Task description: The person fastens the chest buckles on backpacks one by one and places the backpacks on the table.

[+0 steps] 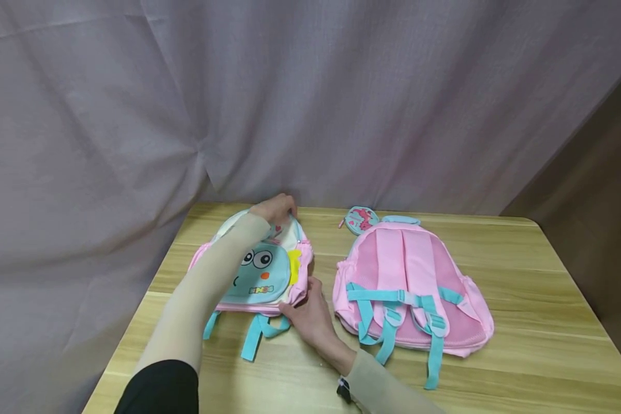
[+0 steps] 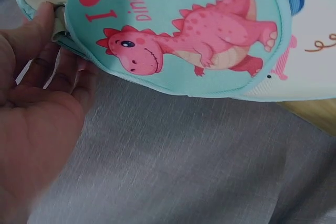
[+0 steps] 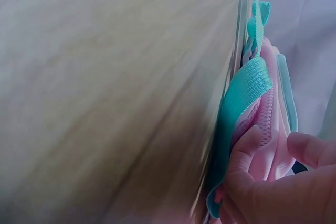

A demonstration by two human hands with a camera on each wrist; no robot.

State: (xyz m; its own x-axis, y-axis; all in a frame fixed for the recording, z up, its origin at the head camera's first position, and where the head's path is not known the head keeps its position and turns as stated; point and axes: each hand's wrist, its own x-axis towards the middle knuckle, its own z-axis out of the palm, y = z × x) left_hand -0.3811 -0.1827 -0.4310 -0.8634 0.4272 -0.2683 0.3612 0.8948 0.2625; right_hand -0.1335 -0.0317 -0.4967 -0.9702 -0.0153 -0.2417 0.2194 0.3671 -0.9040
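Observation:
A small backpack [image 1: 264,276] with a teal cartoon face, white top and pink sides lies front up at the left of the table. My left hand [image 1: 276,208] reaches over it to the top edge. In the left wrist view, thumb and fingers of the left hand [image 2: 47,77] pinch the edge by a small tab, beside a round teal pouch [image 2: 184,40] with a pink dinosaur. My right hand [image 1: 315,313] grips the lower right corner. Seen from the right wrist, the thumb and fingers of that hand [image 3: 273,182] pinch pink fabric beside a teal strap [image 3: 244,98].
A second pink backpack [image 1: 409,287] lies to the right, back up, with teal straps trailing toward the front. By its top sits a round dinosaur pouch [image 1: 361,221]. A grey curtain [image 1: 341,115] hangs behind the wooden table [image 1: 538,299].

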